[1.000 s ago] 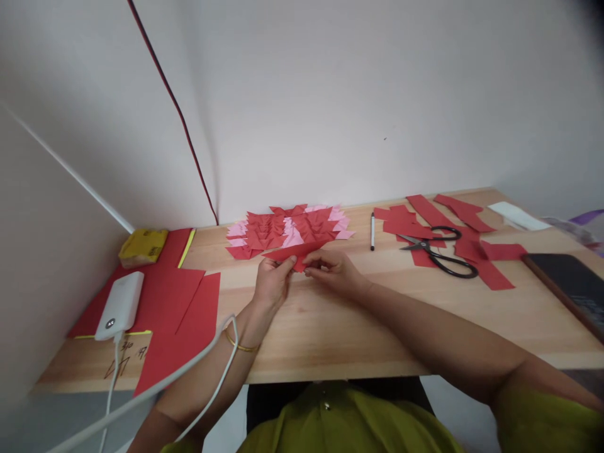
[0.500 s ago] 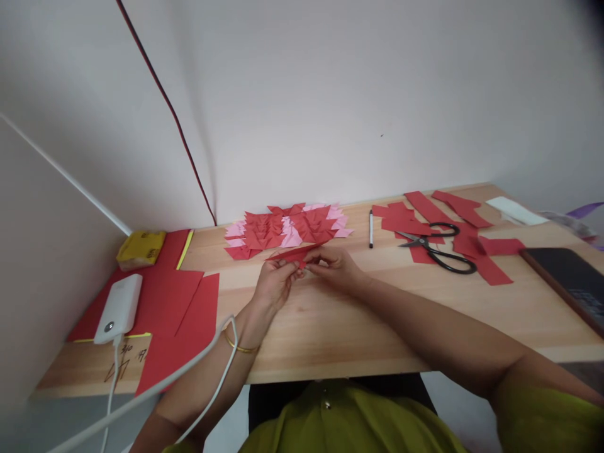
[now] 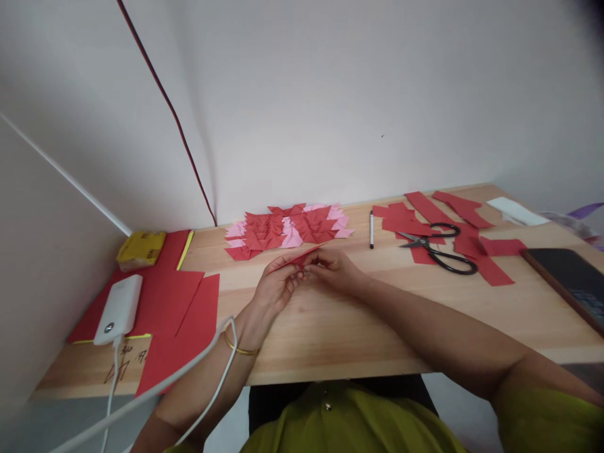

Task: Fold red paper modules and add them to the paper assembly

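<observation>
A folded piece of red paper is held between both hands above the wooden table. My left hand grips its left part, thumb on top and fingers beneath. At its right part, my right hand pinches the paper with thumb and forefinger. The fingertips of both hands nearly meet and hide part of the fold. Just behind them lies a group of folded red paper pieces and pink ones, set in overlapping rows.
Right of the hands lie a marker, red paper scraps, black-handled scissors and a phone. On the left, red sheets carry a white power bank and a yellow packet. A white cable crosses my left forearm.
The red paper has tilted and now shows a narrower face, its left end lower against my left fingers. Both hands keep their places, with small finger shifts.
</observation>
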The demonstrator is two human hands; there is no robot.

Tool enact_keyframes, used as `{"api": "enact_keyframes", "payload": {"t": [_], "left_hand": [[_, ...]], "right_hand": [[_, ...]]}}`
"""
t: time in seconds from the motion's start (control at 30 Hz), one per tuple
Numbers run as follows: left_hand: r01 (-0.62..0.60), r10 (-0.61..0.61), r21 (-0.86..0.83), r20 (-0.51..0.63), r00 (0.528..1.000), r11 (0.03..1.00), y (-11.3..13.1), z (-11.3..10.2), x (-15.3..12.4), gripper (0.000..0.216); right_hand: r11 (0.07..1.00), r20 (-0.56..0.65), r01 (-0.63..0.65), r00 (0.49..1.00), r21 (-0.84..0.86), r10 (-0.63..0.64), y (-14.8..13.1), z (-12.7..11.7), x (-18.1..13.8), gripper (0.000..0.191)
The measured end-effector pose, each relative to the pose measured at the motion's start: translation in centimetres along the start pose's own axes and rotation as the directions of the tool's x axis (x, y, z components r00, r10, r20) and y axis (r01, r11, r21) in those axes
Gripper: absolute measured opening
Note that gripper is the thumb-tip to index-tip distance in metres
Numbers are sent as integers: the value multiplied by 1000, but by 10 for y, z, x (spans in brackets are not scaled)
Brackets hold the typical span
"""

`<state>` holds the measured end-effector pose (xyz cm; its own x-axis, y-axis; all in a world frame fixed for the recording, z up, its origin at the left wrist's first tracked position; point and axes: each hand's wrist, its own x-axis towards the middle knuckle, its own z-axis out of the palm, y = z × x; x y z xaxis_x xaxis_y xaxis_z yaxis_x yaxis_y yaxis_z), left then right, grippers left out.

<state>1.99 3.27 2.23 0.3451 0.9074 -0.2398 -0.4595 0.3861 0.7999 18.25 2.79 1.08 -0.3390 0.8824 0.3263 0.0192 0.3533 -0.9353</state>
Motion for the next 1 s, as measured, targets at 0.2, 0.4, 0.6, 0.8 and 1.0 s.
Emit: {"api": "enact_keyframes", "payload": {"t": [0.2, 0.4, 0.6, 0.8, 1.0], "left_hand": [[-60, 62, 56, -38, 997, 997, 0, 0, 0, 26], [-67, 70, 81, -39, 997, 994, -3, 0, 1, 22], [1, 8, 128, -71, 997, 992, -3, -1, 1, 19], [5, 4, 184, -46, 999, 983, -5, -4, 3, 20], [13, -3, 197, -51, 999, 980, -4, -4, 4, 15]], "right_hand": [[975, -36, -104, 993, 198, 113, 6, 9, 1, 14], [955, -77, -137, 984, 264, 162, 4, 14, 1, 19], [917, -88, -182, 970, 354, 226, 1, 16, 1, 26], [911, -51, -188, 974, 367, 221, -6, 15, 0, 27], [909, -48, -173, 977, 380, 206, -3, 15, 1, 26]]}}
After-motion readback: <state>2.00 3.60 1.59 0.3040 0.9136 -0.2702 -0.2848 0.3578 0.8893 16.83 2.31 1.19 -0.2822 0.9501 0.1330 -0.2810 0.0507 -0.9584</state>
